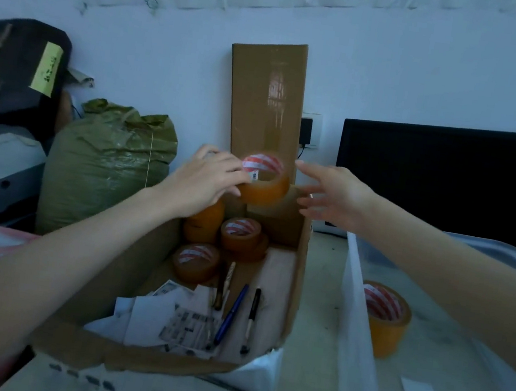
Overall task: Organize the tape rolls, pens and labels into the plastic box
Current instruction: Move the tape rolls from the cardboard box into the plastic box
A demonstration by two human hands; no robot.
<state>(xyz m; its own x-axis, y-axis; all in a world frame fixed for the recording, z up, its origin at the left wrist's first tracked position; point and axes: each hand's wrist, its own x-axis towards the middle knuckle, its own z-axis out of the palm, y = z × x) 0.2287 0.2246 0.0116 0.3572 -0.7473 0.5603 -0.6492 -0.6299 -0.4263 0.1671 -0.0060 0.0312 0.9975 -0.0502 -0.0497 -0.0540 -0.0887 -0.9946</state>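
Head view: left hand is up over the cardboard box, fingers curled round a brown tape roll w/ a red-and-white striped core, pinching its left rim. Right hand is just beside the roll on the other side, fingers spread and loose, not touching it as far as I can tell. Down in the box: more tape rolls bunched at the far end, pens lying lengthwise nr the middle, printed labels heaped at the near end. To the right on the surface sits the clear plastic box, one tape roll already inside, standing by its left wall. A green sack slumps to the left, dark monitor at the back right.
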